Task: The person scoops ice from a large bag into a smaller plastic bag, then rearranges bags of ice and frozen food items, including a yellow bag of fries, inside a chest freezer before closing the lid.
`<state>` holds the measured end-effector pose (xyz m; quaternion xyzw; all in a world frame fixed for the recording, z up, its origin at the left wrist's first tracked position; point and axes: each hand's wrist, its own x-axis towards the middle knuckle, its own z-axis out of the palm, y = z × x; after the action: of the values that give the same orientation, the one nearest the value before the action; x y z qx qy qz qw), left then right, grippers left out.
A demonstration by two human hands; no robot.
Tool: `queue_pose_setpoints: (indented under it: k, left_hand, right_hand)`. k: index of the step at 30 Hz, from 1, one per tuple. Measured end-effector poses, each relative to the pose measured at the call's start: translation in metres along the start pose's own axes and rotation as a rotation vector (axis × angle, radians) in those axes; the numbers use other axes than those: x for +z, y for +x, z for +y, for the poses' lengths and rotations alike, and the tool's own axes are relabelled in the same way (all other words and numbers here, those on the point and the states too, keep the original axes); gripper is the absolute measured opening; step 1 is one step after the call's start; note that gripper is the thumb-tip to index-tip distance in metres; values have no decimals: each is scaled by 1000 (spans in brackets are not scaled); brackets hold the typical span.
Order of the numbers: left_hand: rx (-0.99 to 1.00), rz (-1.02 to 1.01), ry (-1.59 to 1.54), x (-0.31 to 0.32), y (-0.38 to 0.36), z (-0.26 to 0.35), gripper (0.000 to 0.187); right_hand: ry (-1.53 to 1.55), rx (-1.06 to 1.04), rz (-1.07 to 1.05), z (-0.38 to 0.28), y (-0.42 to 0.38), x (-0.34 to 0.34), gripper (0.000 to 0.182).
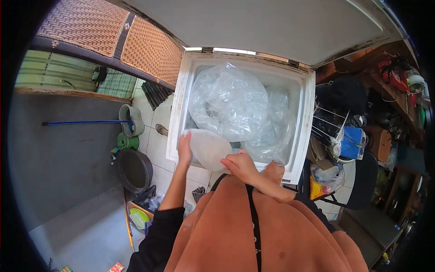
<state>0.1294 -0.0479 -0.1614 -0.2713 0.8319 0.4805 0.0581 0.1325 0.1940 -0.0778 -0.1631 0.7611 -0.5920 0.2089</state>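
Observation:
A cloudy white rounded thing (pixel 210 149), perhaps a filled plastic bag, is between my two hands over the front left corner of an open chest freezer (pixel 309 122). My left hand (pixel 185 148) has its fingers closed on the upper left edge. On the lower right edge, my right hand (pixel 239 164) grips with bent fingers. Just beyond the hands, a large clear plastic bag (pixel 229 102) bulges up inside the freezer; its contents show only as pale, glassy shapes. More crinkled clear plastic (pixel 274 131) lies along the freezer's right side.
The raised freezer lid (pixel 272 27) stands at the back. To the left are a dark round tub (pixel 146 170), a green container (pixel 128 141) and a grey bucket (pixel 137 120) with a blue stick. On the right sit a blue box (pixel 352 143) and a plastic bag (pixel 327 177).

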Motion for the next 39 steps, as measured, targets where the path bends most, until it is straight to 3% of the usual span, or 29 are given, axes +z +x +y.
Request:
queue_pose_setpoints:
  k: [1, 2, 5, 6, 7, 9, 13, 15, 18, 19, 20, 23, 26, 28, 29, 30, 31, 32, 33, 34, 35, 36, 38, 39]
  left_hand:
    - [-68, -65, -273, 9, -12, 1, 46]
    - [-97, -82, -371, 22, -25, 2, 46]
    - [-273, -213, -507, 52, -58, 61, 47]
    - [-194, -306, -428, 66, -52, 60, 45]
    - [-113, -397, -347, 77, -44, 68, 43]
    - [364, -295, -256, 102, -38, 102, 35]
    - [867, -102, 110, 122, 1, 184, 31]
    - [950, -72, 247, 148, 40, 205, 30]
    - [1103, -30, 564, 184, 86, 176, 29]
    - [1174, -18, 747, 192, 99, 166, 30]
    - [1176, -17, 749, 192, 100, 165, 30]
    - [1045, -128, 754, 184, 90, 172, 36]
    - [996, -195, 802, 180, 85, 187, 41]
    - [832, -281, 958, 185, 86, 202, 51]
    - [844, -286, 955, 192, 87, 204, 51]
    - [1002, -293, 833, 202, 88, 203, 60]
    - [1152, -290, 707, 207, 90, 202, 70]
    - [1165, -293, 707, 211, 92, 200, 70]
    - [1095, -435, 556, 211, 93, 198, 79]
    - [1018, -571, 405, 210, 94, 198, 88]
    - [1030, -573, 411, 209, 95, 197, 88]
    - [1014, -547, 405, 207, 93, 197, 88]
    - [1011, -523, 405, 202, 90, 194, 88]
    - [1071, -469, 365, 198, 87, 195, 85]
  right_hand:
    - [-98, -208, 88, -10, -4, -11, 36]
    - [-107, -207, 93, -21, -8, -23, 36]
    - [191, 216, 290, -59, -16, -71, 37]
    - [272, 386, 367, -71, -17, -87, 37]
    - [261, 383, 432, -80, -15, -103, 38]
    - [142, 324, 537, -84, -11, -128, 41]
    - [-363, 146, 562, -60, 19, -165, 43]
    - [-556, 38, 534, -28, 43, -181, 43]
    - [-406, 196, 485, 38, 76, -203, 41]
    - [-265, 211, 580, 74, 83, -210, 41]
    - [-120, 224, 672, 94, 89, -216, 41]
    - [-202, 238, 778, 108, 97, -218, 40]
    - [-436, 143, 706, 107, 99, -216, 36]
    - [-483, 232, 687, 97, 96, -213, 34]
    - [-527, 309, 654, 92, 95, -210, 32]
    - [-528, 320, 668, 88, 93, -202, 32]
    - [-670, 332, 718, 82, 94, -191, 31]
    - [-811, 344, 768, 79, 94, -183, 29]
    - [-807, 347, 780, 83, 93, -177, 29]
    - [-809, 139, 942, 89, 93, -171, 28]
    - [-805, -76, 1099, 94, 94, -166, 27]
    - [-801, -75, 1112, 92, 93, -162, 27]
    - [-321, 150, 1003, 88, 92, -155, 27]
    - [-315, 149, 1017, 88, 89, -154, 27]
